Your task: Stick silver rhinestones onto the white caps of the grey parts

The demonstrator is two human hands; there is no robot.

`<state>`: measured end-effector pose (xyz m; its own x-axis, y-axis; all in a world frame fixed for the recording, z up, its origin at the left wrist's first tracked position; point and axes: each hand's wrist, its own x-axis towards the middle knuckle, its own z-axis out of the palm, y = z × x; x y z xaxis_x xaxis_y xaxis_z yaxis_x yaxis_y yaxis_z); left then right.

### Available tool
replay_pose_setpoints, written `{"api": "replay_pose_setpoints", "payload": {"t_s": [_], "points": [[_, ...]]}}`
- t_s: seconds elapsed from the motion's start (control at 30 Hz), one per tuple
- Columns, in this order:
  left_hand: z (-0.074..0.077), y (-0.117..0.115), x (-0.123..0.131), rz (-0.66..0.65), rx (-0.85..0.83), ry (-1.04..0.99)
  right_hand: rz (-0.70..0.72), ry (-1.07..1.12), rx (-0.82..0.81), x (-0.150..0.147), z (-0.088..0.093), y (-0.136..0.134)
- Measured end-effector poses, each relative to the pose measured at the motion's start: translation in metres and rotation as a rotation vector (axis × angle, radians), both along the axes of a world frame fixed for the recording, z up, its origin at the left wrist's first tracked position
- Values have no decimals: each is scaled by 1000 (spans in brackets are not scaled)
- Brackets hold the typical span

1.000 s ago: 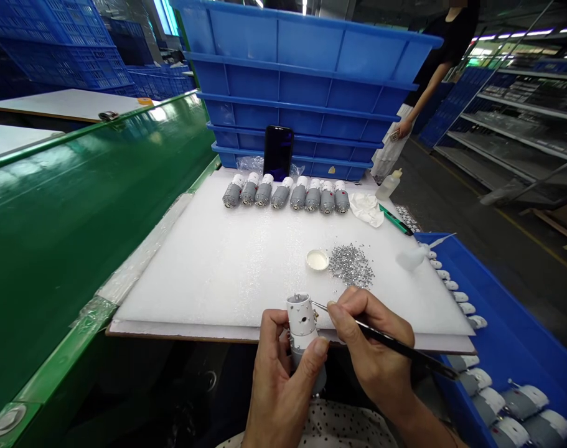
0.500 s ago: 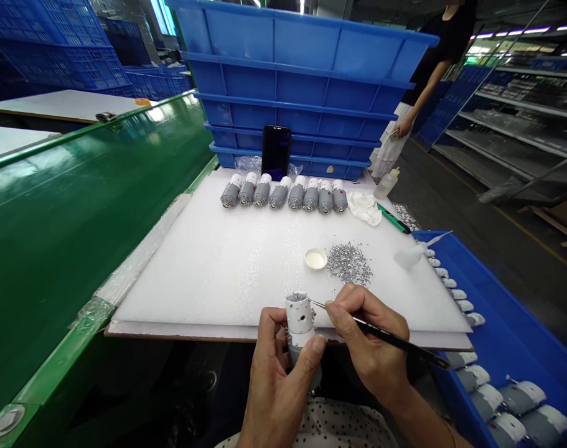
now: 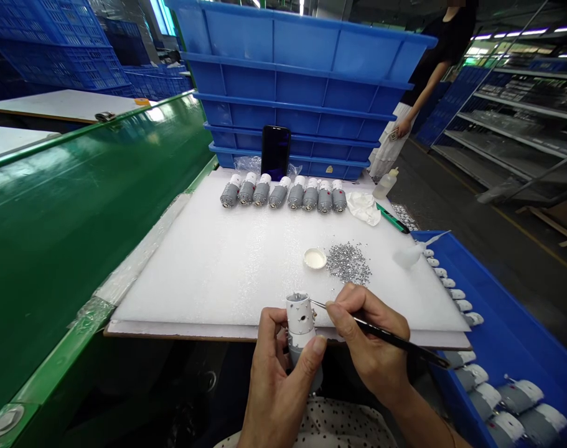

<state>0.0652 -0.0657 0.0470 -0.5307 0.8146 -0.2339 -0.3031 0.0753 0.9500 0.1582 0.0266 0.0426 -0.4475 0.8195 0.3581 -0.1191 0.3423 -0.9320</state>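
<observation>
The left hand (image 3: pixel 276 379) is closed around a small geared motor (image 3: pixel 302 326), held upright just off the tabletop's (image 3: pixel 227 267) near edge. The right hand (image 3: pixel 370 342) pinches tweezers (image 3: pixel 388 339), their tip at the motor's white cap. A slipping tip could flick a tiny piece off the edge, and a loosened grip could drop the motor. Beyond lie a pile of silver parts (image 3: pixel 348 261) and a row of motors (image 3: pixel 283 194). Compared with half a second ago, hands and motor have barely shifted.

White matt foam board (image 3: pixel 227 261), shiny metal tweezers (image 3: pixel 386 339)
</observation>
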Motion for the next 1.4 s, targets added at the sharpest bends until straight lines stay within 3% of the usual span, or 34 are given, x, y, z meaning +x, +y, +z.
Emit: {"api": "replay_pose_setpoints", "payload": {"t_s": [0.57,0.8,1.0,1.17,1.4], "points": [[3,-1,1,17,-15,-35,14,-12,-24,1,1,1],[5,-3,1,2,-62,-229,-52,-23,-47,20,-3,16],[6,-2,-5,-48,-38,-514,-201,-226,-93,56,-16,40],[4,-1,-6,-152,-37,-679,-265,-369,-44,66,-22,49],[11,5,2,-66,-122,-479,-234,-474,26,62,-30,58]]}}
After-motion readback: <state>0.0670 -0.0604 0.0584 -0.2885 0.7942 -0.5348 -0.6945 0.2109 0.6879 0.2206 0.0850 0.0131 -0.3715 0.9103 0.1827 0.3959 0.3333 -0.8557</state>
